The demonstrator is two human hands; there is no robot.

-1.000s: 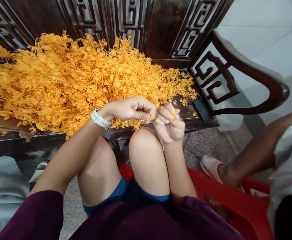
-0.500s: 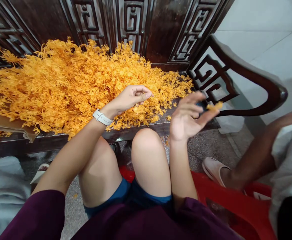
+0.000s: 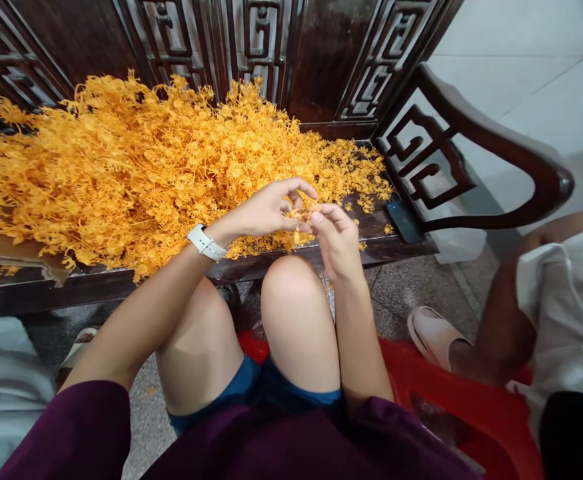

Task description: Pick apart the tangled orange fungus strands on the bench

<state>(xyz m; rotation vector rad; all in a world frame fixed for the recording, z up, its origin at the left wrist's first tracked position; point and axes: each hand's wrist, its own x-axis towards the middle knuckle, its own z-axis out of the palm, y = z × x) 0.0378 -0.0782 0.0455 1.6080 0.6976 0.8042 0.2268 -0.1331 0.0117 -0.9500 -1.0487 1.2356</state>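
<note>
A large heap of orange plastic-looking flower pieces (image 3: 171,160) covers much of the dark wooden bench (image 3: 251,267). My left hand (image 3: 274,207), with a white watch on its wrist, is in front of the heap's right part, its thumb and fingers curled round a small orange piece (image 3: 297,235). My right hand (image 3: 338,237) meets it from the right, thumb and index finger pinched near the same piece; what lies between those fingertips is too small to make out.
A dark phone (image 3: 404,221) lies at the bench's right end, beside the carved armrest (image 3: 511,140). Cardboard (image 3: 16,243) is at the left. Another person's leg (image 3: 504,327) is on the right, near a red plastic stool (image 3: 421,373).
My right hand has moved left from above the phone to my left hand, its fingers now pinched. My left hand has shifted slightly down and right. The phone is now uncovered.
</note>
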